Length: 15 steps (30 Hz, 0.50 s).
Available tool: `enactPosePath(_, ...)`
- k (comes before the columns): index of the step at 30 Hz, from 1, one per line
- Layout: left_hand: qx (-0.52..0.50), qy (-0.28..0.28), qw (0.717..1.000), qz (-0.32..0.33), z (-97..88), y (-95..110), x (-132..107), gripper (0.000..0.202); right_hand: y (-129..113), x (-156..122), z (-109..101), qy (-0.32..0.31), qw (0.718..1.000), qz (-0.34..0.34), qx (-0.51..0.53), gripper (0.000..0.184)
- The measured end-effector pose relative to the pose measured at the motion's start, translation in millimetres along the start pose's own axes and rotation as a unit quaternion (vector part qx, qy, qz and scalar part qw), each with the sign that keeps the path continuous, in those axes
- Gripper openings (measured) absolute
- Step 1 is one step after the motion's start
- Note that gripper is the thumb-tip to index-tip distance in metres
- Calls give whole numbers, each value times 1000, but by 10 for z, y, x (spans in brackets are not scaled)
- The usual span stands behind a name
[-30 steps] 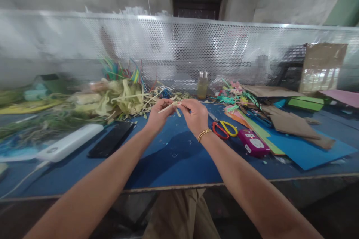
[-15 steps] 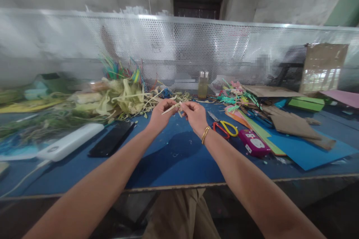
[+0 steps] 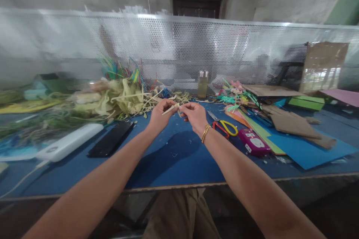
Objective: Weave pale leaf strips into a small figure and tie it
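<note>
Above the middle of the blue table, my left hand (image 3: 161, 115) pinches a pale, dry strip of husk (image 3: 169, 110) whose one end sticks out toward the lower left. Close against it, my right hand (image 3: 195, 115) pinches the other end of the same pale piece with thumb and forefinger. The fingertips of both hands almost meet, and they hide the middle of the strip. A pair of scissors (image 3: 228, 127) with one yellow and one red handle lies just right of my right hand. To the left, a heap of pale green husks (image 3: 127, 99) rests on the table.
A black phone (image 3: 111, 140) and a white power strip (image 3: 70, 142) lie on the left. At the right are a purple box (image 3: 254, 142), blue paper (image 3: 311, 153) and brown cardboard (image 3: 297, 123). A bottle (image 3: 203, 85) stands before the perforated metal screen (image 3: 179, 44).
My hands stay in nearly the same place. The fingers of my right hand have shifted slightly on the pale strip, and less of its lower end shows between the hands.
</note>
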<state>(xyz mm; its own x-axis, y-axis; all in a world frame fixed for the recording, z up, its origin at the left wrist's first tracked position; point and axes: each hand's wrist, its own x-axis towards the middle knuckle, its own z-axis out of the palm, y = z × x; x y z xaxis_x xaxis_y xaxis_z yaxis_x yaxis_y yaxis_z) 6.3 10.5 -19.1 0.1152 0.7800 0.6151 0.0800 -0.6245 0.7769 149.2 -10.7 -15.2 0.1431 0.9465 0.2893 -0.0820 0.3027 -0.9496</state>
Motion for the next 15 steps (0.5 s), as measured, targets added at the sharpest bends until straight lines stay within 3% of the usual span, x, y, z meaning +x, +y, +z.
enactPosePath(15,14,-10,1000,7,4,20,-5,19,-53,-21,14,-3,998,49,29,7)
